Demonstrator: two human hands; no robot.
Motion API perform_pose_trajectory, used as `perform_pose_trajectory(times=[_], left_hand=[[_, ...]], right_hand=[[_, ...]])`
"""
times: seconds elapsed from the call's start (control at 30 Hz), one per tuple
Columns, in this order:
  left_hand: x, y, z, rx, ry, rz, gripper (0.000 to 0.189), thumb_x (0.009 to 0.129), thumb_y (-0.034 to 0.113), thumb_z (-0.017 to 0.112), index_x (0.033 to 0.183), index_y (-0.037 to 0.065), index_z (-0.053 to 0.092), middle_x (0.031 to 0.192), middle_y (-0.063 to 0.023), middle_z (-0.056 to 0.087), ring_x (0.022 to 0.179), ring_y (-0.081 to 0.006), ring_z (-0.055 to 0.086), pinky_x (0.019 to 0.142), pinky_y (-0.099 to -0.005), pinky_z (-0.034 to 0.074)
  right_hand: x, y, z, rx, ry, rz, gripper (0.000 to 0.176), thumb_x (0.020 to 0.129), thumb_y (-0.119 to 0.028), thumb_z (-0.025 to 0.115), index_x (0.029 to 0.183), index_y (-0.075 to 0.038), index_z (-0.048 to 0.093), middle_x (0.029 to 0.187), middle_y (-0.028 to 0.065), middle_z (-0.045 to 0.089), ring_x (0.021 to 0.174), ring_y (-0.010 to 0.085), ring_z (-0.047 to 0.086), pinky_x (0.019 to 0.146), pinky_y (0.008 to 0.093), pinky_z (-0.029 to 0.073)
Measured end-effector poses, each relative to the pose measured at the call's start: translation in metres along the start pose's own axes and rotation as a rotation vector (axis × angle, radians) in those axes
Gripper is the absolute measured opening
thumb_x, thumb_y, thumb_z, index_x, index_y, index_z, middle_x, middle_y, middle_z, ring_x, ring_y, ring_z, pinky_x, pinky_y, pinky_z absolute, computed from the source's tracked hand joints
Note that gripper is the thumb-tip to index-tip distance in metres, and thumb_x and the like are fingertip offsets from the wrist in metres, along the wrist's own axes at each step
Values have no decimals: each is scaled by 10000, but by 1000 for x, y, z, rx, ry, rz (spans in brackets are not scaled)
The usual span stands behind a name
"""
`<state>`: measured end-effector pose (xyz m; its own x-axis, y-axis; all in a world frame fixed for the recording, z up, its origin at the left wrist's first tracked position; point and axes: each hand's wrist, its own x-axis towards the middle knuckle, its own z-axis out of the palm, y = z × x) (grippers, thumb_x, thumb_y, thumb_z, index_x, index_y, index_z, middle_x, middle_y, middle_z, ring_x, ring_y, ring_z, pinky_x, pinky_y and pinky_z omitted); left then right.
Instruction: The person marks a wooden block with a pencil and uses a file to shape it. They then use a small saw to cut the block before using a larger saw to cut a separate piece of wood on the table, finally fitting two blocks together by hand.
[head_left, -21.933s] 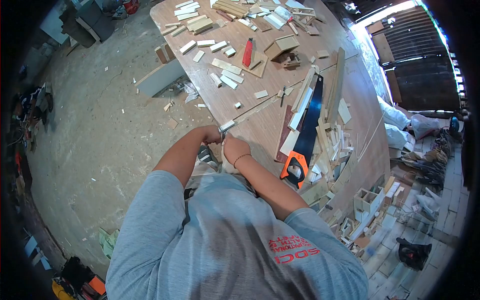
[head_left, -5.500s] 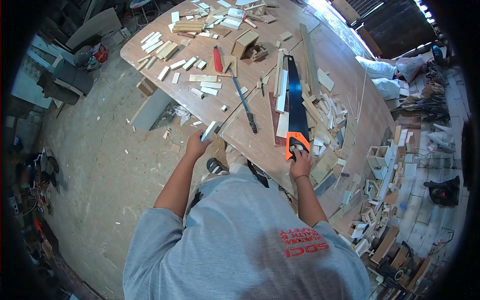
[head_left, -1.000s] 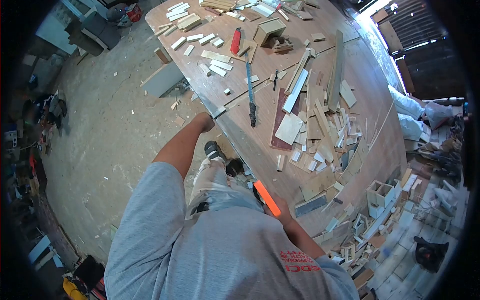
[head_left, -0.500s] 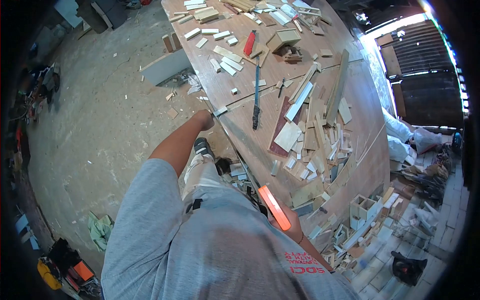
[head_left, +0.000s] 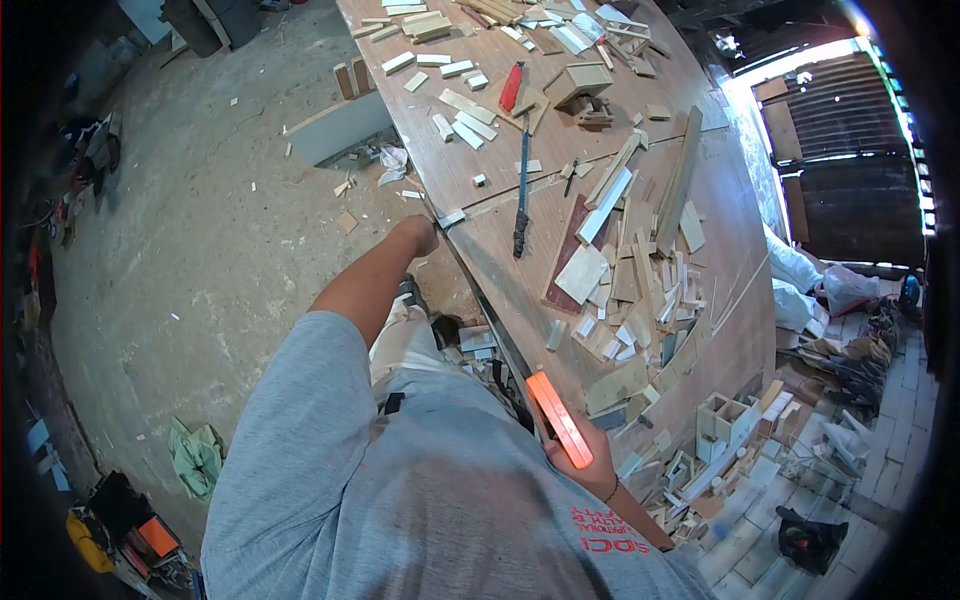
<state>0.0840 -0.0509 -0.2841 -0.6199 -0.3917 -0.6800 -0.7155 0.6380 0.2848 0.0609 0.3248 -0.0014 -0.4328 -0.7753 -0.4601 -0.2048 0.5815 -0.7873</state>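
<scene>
At the near edge of the wooden table (head_left: pixel 485 262), my left hand (head_left: pixel 414 237) is closed. It is against a small pale wood piece (head_left: pixel 453 218) lying at that edge. My right hand (head_left: pixel 592 448), lower right near my waist, is wrapped round the orange handle (head_left: pixel 560 420) of what looks like a hand saw. Its blade is seen nearly edge-on along the table's side and is hard to make out. On the tabletop beyond lies a long thin blue tool (head_left: pixel 522 180) with a dark wrapped end. A red-handled tool (head_left: pixel 511 88) rests farther back.
Wood offcuts (head_left: pixel 625 290) are heaped on the right of the table, with more blocks (head_left: pixel 430 60) at the back. A small wooden box (head_left: pixel 580 82) stands there. A pale board (head_left: pixel 345 130) leans beside the table. Scraps (head_left: pixel 730 450) and a dark bag (head_left: pixel 808 540) lie at right.
The view has shifted slightly, so the table appears a little farther right. A bit more of my right hand and wrist shows beside the orange handle. Both hands keep their holds.
</scene>
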Motion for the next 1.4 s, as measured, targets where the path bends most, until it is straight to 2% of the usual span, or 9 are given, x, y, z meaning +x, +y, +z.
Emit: perform_pose_trajectory(times=[0.17, 0.23, 0.3, 0.47, 0.77, 0.9, 1.13, 1.3, 1.4], left_hand=[[2, -2, 6, -78, 43, -20, 307, 795, 197, 513, 985, 45, 700, 1054, -198, 652, 995, -346, 627, 856, -388, 504], [5, -6, 10, -103, 66, -20, 298, 791, 200, 521, 974, 51, 703, 1038, -191, 657, 981, -344, 632, 843, -386, 510], [12, -10, 17, 2, 105, 105, 277, 785, 193, 536, 959, 59, 705, 1020, -181, 662, 968, -341, 636, 832, -386, 514], [19, -18, 20, -21, 124, 166, 273, 779, 187, 548, 968, 65, 703, 1017, -178, 663, 963, -338, 638, 827, -384, 517], [0, 1, 0, -76, 31, 3, 294, 768, 141, 512, 968, 25, 694, 1016, -222, 653, 971, -353, 636, 825, -390, 516], [14, -6, 8, 0, -5, 13, 310, 772, 154, 522, 1001, 40, 696, 1057, -211, 649, 996, -341, 632, 838, -378, 514], [-6, -9, 2, -158, 125, 56, 273, 767, 187, 537, 942, 67, 709, 992, -201, 664, 947, -350, 642, 810, -383, 523], [21, -13, 19, 13, 81, 124, 295, 776, 193, 525, 980, 70, 698, 1005, -196, 662, 953, -347, 640, 819, -384, 522], [16, -8, 14, -33, 46, 49, 311, 768, 172, 524, 1004, 64, 696, 1036, -200, 656, 979, -336, 637, 832, -383, 519]], right_hand=[[32, -2, 22, -29, 70, -113, 567, 776, -59, 608, 1322, 3, 470, 977, 166, 652, 853, 205, 664, 773, 314, 493], [74, -2, 41, 21, 53, -69, 546, 787, -56, 574, 1322, -22, 475, 956, 201, 642, 880, 290, 665, 777, 353, 493], [129, 5, 70, 50, 123, -222, 512, 778, -39, 552, 1285, 3, 498, 1026, 224, 619, 920, 295, 642, 797, 331, 476], [202, -2, 101, 67, 140, -242, 508, 793, -58, 535, 1294, 6, 485, 1049, 241, 613, 962, 322, 628, 830, 342, 470], [19, 37, 39, 94, 48, -58, 519, 765, -56, 604, 1274, -9, 514, 986, 165, 629, 916, 199, 622, 819, 314, 463], [36, 13, 38, 12, 60, -64, 547, 766, -54, 593, 1304, -15, 498, 953, 177, 637, 877, 226, 640, 798, 324, 475], [228, -2, 105, 53, 106, -266, 536, 774, -72, 549, 1303, -20, 482, 1056, 282, 595, 973, 446, 574, 817, 402, 484], [181, 24, 95, 64, 75, -157, 576, 777, -56, 543, 1342, -13, 440, 1140, 260, 591, 1083, 389, 576, 907, 358, 460], [108, 29, 77, 20, 101, -161, 575, 771, -45, 554, 1335, -5, 452, 1065, 228, 612, 997, 324, 619, 860, 339, 464]])
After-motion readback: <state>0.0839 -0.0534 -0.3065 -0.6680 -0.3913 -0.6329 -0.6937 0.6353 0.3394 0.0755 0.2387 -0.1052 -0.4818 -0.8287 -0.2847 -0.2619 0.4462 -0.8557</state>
